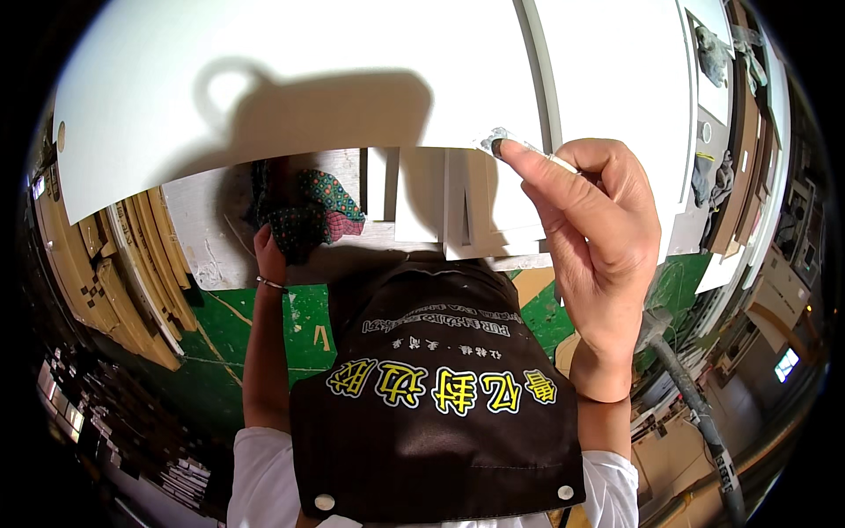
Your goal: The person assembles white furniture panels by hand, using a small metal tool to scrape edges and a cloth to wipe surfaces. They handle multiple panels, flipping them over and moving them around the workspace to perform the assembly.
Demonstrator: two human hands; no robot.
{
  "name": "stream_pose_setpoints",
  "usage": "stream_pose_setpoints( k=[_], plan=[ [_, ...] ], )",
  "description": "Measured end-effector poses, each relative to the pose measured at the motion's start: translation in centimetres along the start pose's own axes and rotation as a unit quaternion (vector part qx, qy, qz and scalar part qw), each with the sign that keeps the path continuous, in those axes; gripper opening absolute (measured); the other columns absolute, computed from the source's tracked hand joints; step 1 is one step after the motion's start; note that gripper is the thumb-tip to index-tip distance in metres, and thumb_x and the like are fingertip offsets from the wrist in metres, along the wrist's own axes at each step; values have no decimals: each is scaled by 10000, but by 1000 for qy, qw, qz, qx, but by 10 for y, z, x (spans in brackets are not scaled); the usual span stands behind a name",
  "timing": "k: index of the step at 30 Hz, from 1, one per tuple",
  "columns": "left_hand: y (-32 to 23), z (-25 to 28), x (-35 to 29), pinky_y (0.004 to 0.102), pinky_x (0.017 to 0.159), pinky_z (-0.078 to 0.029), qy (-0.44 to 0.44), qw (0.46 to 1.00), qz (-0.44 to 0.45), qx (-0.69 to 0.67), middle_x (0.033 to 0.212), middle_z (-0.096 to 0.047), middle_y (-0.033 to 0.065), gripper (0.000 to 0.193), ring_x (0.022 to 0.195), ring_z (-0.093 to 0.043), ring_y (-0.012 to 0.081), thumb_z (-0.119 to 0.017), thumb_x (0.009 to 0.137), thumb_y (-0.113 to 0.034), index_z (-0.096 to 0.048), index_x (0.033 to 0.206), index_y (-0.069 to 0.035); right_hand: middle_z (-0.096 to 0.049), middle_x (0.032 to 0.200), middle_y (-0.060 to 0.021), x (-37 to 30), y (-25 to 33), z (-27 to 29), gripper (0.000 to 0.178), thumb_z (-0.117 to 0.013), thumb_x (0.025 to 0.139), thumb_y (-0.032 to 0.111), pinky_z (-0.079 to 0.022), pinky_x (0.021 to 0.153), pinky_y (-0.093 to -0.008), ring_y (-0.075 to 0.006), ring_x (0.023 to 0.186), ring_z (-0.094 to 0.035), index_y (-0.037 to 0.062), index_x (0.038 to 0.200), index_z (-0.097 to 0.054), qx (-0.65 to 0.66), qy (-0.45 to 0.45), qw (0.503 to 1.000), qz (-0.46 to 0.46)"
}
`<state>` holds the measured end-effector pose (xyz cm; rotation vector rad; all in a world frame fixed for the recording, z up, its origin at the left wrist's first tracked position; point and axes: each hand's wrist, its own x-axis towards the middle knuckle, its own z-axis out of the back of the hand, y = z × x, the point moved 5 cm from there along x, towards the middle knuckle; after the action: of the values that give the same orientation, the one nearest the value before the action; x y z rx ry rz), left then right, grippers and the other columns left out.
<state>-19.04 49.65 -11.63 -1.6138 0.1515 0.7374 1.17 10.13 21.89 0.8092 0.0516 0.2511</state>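
Note:
My right hand is raised at the near edge of a large white panel. Its thumb and fingers pinch a thin, whitish-grey piece, mostly covered by the fingers; its kind I cannot make out. Lower down on the left, my left hand is closed on a dark cloth with coloured dots and a reddish patch. The cloth lies over a pale worktop, partly under the panel's edge. Some of the left fingers are hidden by the cloth.
White and cream boards stand or lie beneath the panel's edge. Stacked brown boards are at the left. At the right are grey gloves or rags and a grey pipe. The floor is green.

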Motion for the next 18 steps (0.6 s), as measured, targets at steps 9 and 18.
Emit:
stream_pose_setpoints(
  k=[9, 18],
  plan=[
    [8, 8, 1, 260, 716, -531, 13, 1000, 4, -3, 933, -703, 39, 194, 811, -644, 102, -521, 947, -93, -681, 1002, 4, -523, 814, -32, 3, 13, 2, 405, -678, 752, -95, -399, 628, -266, -157, 741, -488, 91, 1106, -739, -111, 64, 991, 25],
    [0, 2, 0, 263, 735, -527, 25, 1000, 3, 15, 944, -700, 34, 216, 834, -640, 104, -508, 948, -100, -683, 1015, 8, -530, 826, -47, -1, 12, -1, 372, -680, 781, -93, -398, 619, -257, -148, 732, -492, 78, 1106, -736, -60, 21, 998, 25]
  ],
)
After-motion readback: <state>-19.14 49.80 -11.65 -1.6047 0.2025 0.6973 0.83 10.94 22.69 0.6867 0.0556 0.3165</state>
